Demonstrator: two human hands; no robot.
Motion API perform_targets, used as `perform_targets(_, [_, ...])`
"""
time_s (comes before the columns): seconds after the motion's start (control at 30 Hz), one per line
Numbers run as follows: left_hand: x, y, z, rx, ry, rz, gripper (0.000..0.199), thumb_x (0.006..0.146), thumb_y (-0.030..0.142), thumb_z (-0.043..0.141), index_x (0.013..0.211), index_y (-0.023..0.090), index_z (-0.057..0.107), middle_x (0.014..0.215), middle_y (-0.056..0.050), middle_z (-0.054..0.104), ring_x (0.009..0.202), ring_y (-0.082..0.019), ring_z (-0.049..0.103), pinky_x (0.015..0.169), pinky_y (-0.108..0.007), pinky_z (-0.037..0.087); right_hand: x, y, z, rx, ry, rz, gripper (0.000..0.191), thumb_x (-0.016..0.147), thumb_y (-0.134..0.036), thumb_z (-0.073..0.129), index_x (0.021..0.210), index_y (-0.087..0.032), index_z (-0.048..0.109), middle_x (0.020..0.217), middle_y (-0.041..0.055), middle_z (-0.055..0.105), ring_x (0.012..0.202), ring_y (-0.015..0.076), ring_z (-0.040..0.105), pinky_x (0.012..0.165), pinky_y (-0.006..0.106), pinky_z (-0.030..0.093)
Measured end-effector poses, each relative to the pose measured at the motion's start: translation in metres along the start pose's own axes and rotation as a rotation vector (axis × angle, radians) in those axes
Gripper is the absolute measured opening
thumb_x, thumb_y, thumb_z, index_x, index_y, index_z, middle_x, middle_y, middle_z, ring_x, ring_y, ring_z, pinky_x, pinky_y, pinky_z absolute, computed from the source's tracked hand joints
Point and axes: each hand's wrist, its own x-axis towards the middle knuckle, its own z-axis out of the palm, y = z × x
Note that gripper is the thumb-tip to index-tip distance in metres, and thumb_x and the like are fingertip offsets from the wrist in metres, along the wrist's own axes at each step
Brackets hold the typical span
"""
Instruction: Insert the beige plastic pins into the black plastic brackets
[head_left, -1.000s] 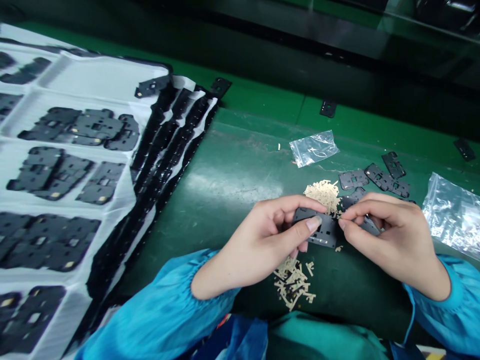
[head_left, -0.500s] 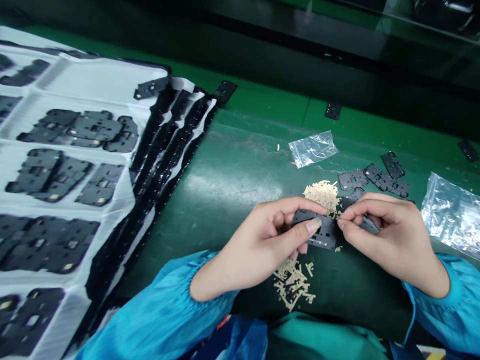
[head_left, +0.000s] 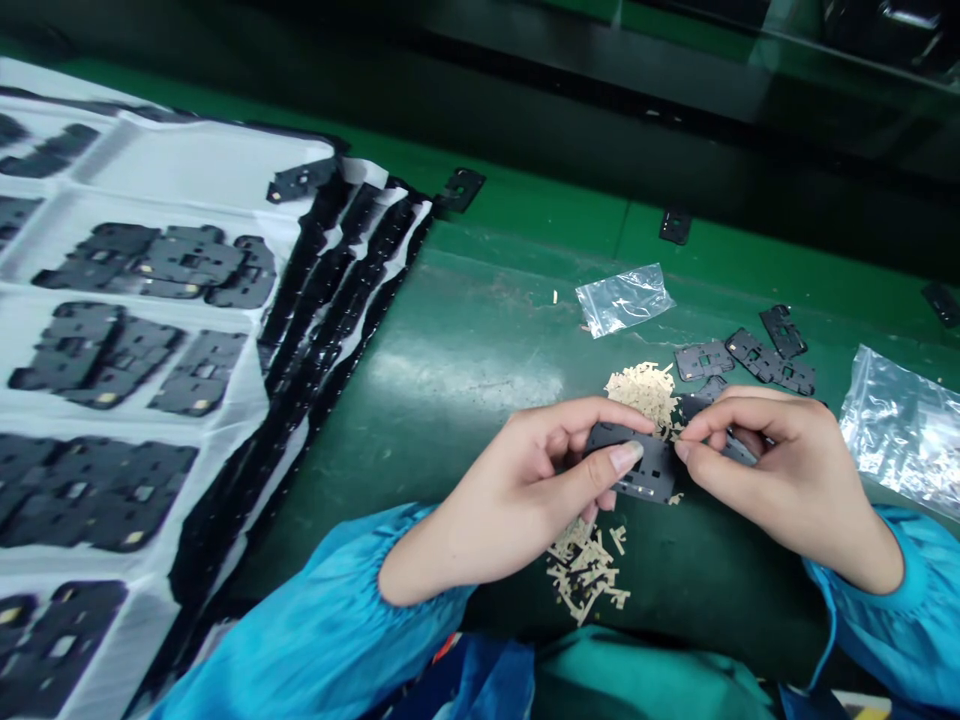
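Surface: green rubber-topped workbench [head_left: 457, 420], worn pale near the centre.

Near edge: blue long-sleeved smock with gathered cuffs; left sleeve [head_left: 315, 620] and right sleeve [head_left: 877, 590] rest on or just beside the bench.

Left hand [head_left: 517, 490]: closed to a pinch, thumb on top of the plate, fingers curled around its far edge.

Right hand [head_left: 780, 470]: closed to a pinch, thumb and forefinger meeting at the plate's right end. Hold on a second dark piece beneath these fingers: cannot be confirmed.

Held item: dark grey perforated plate [head_left: 637, 460], between the hands, long axis running left to right with a slight tilt. Both hands are equally near.

Under the hands: tan die-cut strip pile [head_left: 585, 575] on the near side; tan strip heap [head_left: 645, 392] against the plate's far edge.

Far right: loose dark grey plates [head_left: 765, 360] and a crumpled clear plastic bag [head_left: 904, 430].

Far centre: small clear plastic bag [head_left: 622, 300].

Left: white compartmented plastic tray [head_left: 202, 165] bearing dark plates, with black stacked strips [head_left: 337, 320] along its right edge.
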Motion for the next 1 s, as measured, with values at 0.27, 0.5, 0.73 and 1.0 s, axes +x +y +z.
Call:
perform_targets(0.27, [-0.001, 0.000, -0.001, -0.024, -0.027, 0.021, 0.022, 0.093, 0.028, 0.066, 0.112, 0.018, 0.072, 0.065, 0.002, 0.064, 0.055, -0.011, 0.061, 0.051, -0.018, 0.049, 0.002, 0.000, -0.003, 0.040, -0.056, 0.062, 0.014, 0.077, -0.011, 0.069, 0.072, -0.022, 0.075, 0.068, -0.0011, 0.067, 0.062, 0.0141, 0.061, 0.054, 0.026, 0.044])
perform_targets(0.5, [0.000, -0.006, -0.002, -0.014, -0.055, 0.065, 0.021, 0.094, 0.026, 0.066, 0.113, 0.020, 0.073, 0.069, 0.002, 0.067, 0.058, -0.011, 0.064, 0.054, -0.018, 0.053, 0.006, -0.002, -0.006, 0.083, -0.096, 0.134, 0.014, 0.075, -0.012, 0.069, 0.069, -0.022, 0.076, 0.066, -0.0014, 0.066, 0.062, 0.0139, 0.059, 0.056, 0.026, 0.044])
perform_targets(0.73, [-0.003, -0.006, -0.002, 0.027, -0.037, 0.127, 0.021, 0.094, 0.023, 0.066, 0.113, 0.020, 0.073, 0.074, 0.001, 0.071, 0.059, -0.011, 0.065, 0.056, -0.018, 0.055, 0.012, 0.008, -0.002, 0.365, -0.215, 0.378, 0.002, 0.073, -0.020, 0.074, 0.073, -0.019, 0.073, 0.059, -0.0049, 0.053, 0.053, 0.0091, 0.044, 0.048, 0.023, 0.033])
perform_targets(1.0, [0.000, -0.010, -0.003, 0.019, -0.008, 0.156, 0.021, 0.094, 0.024, 0.067, 0.113, 0.019, 0.073, 0.066, 0.003, 0.067, 0.053, -0.011, 0.063, 0.049, -0.017, 0.054, 0.012, 0.006, 0.001, 0.444, -0.228, 0.439, 0.013, 0.073, -0.028, 0.076, 0.076, -0.018, 0.068, 0.063, -0.0050, 0.052, 0.052, 0.0083, 0.040, 0.048, 0.023, 0.031])
